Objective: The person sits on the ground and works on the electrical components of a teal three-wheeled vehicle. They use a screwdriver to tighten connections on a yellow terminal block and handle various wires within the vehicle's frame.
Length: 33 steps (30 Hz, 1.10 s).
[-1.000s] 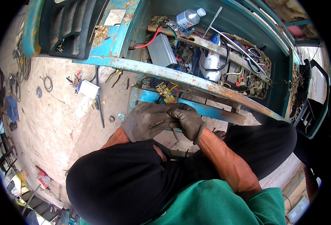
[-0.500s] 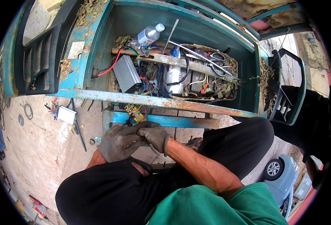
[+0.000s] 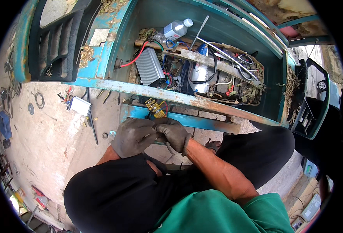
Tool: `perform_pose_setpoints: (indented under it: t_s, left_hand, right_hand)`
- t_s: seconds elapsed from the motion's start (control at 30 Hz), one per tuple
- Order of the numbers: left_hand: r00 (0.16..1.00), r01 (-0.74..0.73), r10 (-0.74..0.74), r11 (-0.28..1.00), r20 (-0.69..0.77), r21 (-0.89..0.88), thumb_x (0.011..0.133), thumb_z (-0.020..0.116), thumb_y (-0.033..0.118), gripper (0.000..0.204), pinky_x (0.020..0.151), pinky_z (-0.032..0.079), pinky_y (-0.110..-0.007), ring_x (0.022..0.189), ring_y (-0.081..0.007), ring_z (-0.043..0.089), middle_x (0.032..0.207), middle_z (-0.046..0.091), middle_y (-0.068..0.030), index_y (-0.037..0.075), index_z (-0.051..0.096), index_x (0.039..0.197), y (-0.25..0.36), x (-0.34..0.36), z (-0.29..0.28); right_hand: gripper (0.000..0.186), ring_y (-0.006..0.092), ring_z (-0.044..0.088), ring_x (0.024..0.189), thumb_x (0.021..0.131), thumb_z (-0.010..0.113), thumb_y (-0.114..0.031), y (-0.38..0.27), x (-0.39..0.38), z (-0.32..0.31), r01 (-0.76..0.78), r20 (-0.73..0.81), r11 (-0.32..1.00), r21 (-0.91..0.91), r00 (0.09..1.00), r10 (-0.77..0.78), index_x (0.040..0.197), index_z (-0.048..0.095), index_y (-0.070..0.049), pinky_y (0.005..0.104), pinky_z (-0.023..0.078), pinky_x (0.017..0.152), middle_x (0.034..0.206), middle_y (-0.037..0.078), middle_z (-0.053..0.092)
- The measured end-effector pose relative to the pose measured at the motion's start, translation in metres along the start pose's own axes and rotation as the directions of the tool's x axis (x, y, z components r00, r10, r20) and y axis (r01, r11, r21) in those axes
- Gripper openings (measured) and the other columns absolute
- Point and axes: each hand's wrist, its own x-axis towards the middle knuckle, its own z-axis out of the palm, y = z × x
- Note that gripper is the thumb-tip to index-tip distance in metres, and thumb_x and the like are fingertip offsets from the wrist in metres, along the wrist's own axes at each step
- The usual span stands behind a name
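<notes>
Lots of junk crowding my view here: the turquoise metal bin (image 3: 233, 37) fills the far side, and its chipped, rusty front rail (image 3: 148, 91) runs right between my hands and everything inside. In there I've got a finned silver box (image 3: 150, 66) with red, black and green wires, a clear plastic bottle (image 3: 176, 29) on its side, some scissors (image 3: 246, 62) and a long flat weathered strip (image 3: 218, 63) lying across the mess. Crispy dry leaves (image 3: 291, 91) are piled at the right end. The yellow terminal block (image 3: 155, 108), chunky with round screw heads, sits just beyond my fingertips, between the rail and a smooth blue lower bar (image 3: 202, 121); can't tell if it touches either. My left hand (image 3: 134, 136) and right hand (image 3: 173, 136), both in matte grey gloves, are pressed together, fingers curled inward. The gloves hide whatever's between them, so I honestly can't tell how closed the grip is or what it's got.
</notes>
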Motion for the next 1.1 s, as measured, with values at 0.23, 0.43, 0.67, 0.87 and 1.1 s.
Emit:
perform_pose_setpoints:
  t_s: [0.23,0.43,0.67,0.87,1.1]
  left_hand:
    - [0.979,0.156,-0.153,0.988,-0.137,0.011,0.079,0.075,0.011,0.013,0.088,0.054,-0.043,0.1,-0.032,0.068,0.112,0.072,-0.0127,0.007,0.076,0.091,-0.009,-0.007,0.004]
    - [0.982,0.176,-0.18,0.982,-0.055,-0.065,0.082,0.073,0.016,0.013,0.086,0.054,-0.044,0.1,-0.0326,0.067,0.113,0.071,-0.0121,0.008,0.076,0.09,-0.021,-0.016,0.013]
    - [0.987,0.098,-0.087,0.992,-0.135,0.082,0.08,0.073,0.012,0.012,0.084,0.053,-0.043,0.098,-0.0301,0.067,0.111,0.072,-0.0098,0.008,0.076,0.091,-0.02,-0.011,0.014]
    - [0.984,0.072,-0.036,0.976,-0.175,0.204,0.08,0.073,0.009,0.014,0.085,0.053,-0.041,0.098,-0.0282,0.067,0.109,0.072,-0.0084,0.008,0.076,0.094,-0.016,-0.008,0.017]
    - [0.974,0.089,-0.063,0.99,-0.217,0.113,0.079,0.074,0.008,0.013,0.085,0.053,-0.042,0.096,-0.0284,0.068,0.108,0.072,-0.0092,0.006,0.075,0.092,-0.018,-0.009,0.02]
  right_hand:
    - [0.035,0.0196,0.07,0.1,0.099,0.063,-0.012,0.016,-0.001,0.009,0.126,0.1,0.979,0.157,0.985,-0.143,0.132,0.058,-0.001,0.0296,0.059,0.082,0.115,0.01,0.069]
    - [0.03,0.0163,0.071,0.096,0.1,0.057,-0.008,0.022,0.006,0.001,0.114,0.095,0.985,0.126,0.987,-0.127,0.129,0.061,-0.003,0.0274,0.059,0.082,0.112,0.008,0.07]
    - [0.031,0.0164,0.072,0.094,0.101,0.052,-0.009,0.008,0.0,0.003,0.137,0.058,0.985,0.104,0.988,-0.143,0.131,0.061,-0.002,0.0267,0.059,0.078,0.109,0.008,0.071]
    - [0.036,0.0196,0.069,0.101,0.099,0.056,-0.013,0.008,0.0,0.002,0.215,0.047,0.976,0.042,0.975,-0.217,0.131,0.059,0.002,0.0296,0.057,0.08,0.117,0.01,0.069]
    - [0.038,0.018,0.068,0.101,0.097,0.06,-0.015,0.006,-0.004,0.005,0.194,0.044,0.98,0.051,0.98,-0.196,0.133,0.059,0.0,0.0307,0.056,0.082,0.118,0.008,0.068]
